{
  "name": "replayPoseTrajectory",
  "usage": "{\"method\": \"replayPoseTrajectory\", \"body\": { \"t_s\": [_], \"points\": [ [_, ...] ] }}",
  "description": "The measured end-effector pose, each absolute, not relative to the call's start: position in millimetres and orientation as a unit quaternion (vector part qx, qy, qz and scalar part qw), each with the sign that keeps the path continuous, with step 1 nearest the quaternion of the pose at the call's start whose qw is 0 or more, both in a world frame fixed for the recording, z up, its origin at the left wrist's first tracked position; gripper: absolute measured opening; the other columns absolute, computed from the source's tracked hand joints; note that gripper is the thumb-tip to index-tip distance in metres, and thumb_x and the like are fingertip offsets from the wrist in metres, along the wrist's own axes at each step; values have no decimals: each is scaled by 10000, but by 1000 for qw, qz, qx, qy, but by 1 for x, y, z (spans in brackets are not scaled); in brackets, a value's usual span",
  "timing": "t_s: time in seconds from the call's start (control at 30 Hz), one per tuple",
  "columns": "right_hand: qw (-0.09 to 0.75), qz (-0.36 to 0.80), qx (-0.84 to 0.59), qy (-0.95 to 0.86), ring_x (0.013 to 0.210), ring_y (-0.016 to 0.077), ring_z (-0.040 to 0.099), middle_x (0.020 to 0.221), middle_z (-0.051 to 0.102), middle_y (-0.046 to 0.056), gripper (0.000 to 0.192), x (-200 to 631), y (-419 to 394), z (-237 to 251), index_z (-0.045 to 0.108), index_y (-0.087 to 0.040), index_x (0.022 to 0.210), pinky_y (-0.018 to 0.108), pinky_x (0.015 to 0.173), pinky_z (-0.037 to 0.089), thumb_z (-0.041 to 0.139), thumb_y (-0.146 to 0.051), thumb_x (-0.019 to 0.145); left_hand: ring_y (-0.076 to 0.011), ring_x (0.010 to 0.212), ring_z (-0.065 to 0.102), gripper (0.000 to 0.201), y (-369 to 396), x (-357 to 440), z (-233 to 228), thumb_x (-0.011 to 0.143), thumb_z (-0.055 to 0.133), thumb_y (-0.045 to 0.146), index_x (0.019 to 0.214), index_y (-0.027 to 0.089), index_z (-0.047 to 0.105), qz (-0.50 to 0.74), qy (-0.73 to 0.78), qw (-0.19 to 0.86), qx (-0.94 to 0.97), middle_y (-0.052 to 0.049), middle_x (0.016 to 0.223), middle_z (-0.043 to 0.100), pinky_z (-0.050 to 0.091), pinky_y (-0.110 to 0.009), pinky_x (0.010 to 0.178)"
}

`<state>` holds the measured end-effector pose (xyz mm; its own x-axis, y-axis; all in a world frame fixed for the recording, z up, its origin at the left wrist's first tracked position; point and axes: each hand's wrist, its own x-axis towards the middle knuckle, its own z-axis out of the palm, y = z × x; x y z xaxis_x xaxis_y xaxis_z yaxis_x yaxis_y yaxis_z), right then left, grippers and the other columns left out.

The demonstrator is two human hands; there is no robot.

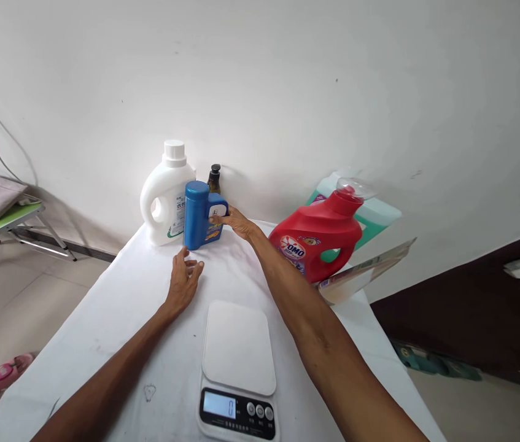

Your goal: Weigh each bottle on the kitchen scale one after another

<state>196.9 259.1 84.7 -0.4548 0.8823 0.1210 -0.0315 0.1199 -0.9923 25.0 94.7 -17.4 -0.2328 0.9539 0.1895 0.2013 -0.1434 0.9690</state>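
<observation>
The blue bottle (pixel 199 214), beyond the scale (pixel 238 362), is gripped by the right hand (pixel 234 221); the left hand (pixel 183 279) is rested open just before it.

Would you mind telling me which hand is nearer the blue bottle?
Right. The right hand grips the blue bottle by its side; the left hand rests on the table just before it.

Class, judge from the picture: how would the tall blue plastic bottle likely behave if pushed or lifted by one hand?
The tall blue plastic bottle stands upright and narrow, so a high push might tip it. Its moulded side handle, where the right hand touches, should give a firm grip. The glossy plastic looks rigid, possibly slippery.
</observation>
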Motion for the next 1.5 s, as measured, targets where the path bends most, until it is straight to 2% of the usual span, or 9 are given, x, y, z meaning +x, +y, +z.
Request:
{"method": "replayPoseTrajectory", "body": {
  "t_s": [0.13, 0.3, 0.4, 0.53, 0.7, 0.9, 1.13, 1.37, 1.5],
  "points": [
    [374, 593, -321, -637, 1047, 292, 730, 995, 814, 33, 694, 186, 251, 85, 742, -215, 1037, 482, 1012, 577, 1042, -355, 428, -338, 1387, 554, 780, 110, 14, -21, 943, 639, 510, 1592, 198, 340, 552, 571, 283, 538, -224, 1533, 421, 511, -586, 1130],
    [409, 589, -325, -617, 1071, 296, 737, 1059, 812, 43, 696, 185, 225, 72, 728, -222, 1108, 495, 1023, 586, 1031, -379, 501, -402, 1541, 384, 808, 141, -3, -19, 910, 689, 482, 1592, 214, 350, 541, 568, 235, 573, -222, 1604, 433, 373, -651, 1239],
    [442, 588, -322, -596, 1130, 295, 724, 1120, 804, 36, 722, 184, 205, 65, 696, -254, 1175, 481, 1016, 600, 1010, -434, 550, -398, 1449, 492, 736, 157, -9, -10, 876, 719, 455, 1509, 198, 445, 536, 559, 221, 593, -208, 1519, 531, 401, -644, 1214],
    [495, 601, -338, -529, 1091, 303, 735, 1091, 802, 29, 753, 185, 180, 69, 661, -259, 1139, 495, 979, 625, 1025, -441, 505, -345, 1223, 632, 622, 156, -10, 10, 854, 739, 461, 1375, 200, 525, 514, 520, 260, 631, -158, 1305, 645, 559, -572, 1023],
    [535, 574, -330, -525, 1068, 304, 747, 1105, 795, 25, 689, 200, 134, 102, 655, -270, 1168, 515, 961, 644, 1014, -415, 598, -273, 1099, 659, 532, 118, 1, 53, 904, 727, 475, 1332, 224, 536, 524, 479, 222, 669, -112, 1238, 678, 591, -491, 930],
    [548, 533, -322, -559, 1156, 317, 740, 1185, 790, 23, 641, 227, 50, 141, 665, -310, 1285, 532, 994, 648, 973, -400, 730, -249, 1061, 667, 583, 47, 17, 99, 895, 793, 472, 1360, 238, 532, 509, 445, 136, 724, -85, 1223, 680, 607, -458, 899],
    [559, 517, -392, -516, 1066, 320, 768, 1117, 800, 14, 633, 246, -18, 123, 689, -341, 1294, 533, 931, 671, 968, -440, 734, -238, 979, 665, 509, -14, 36, 88, 919, 779, 462, 1321, 227, 572, 480, 446, 169, 736, -72, 1124, 674, 610, -439, 863],
    [556, 521, -412, -499, 1120, 326, 753, 1178, 787, 32, 730, 254, -39, 98, 665, -329, 1359, 533, 971, 657, 979, -459, 714, -243, 1020, 668, 440, -33, 42, 69, 928, 772, 442, 1253, 209, 588, 467, 450, 192, 736, -87, 1144, 671, 599, -435, 899],
    [561, 518, -414, -496, 1097, 315, 755, 1184, 785, 37, 660, 256, -43, 90, 689, -311, 1294, 517, 956, 659, 975, -455, 717, -245, 1024, 665, 443, -36, 44, 62, 934, 761, 447, 1264, 211, 584, 455, 458, 196, 738, -87, 1148, 669, 590, -433, 905]
  ]
}}
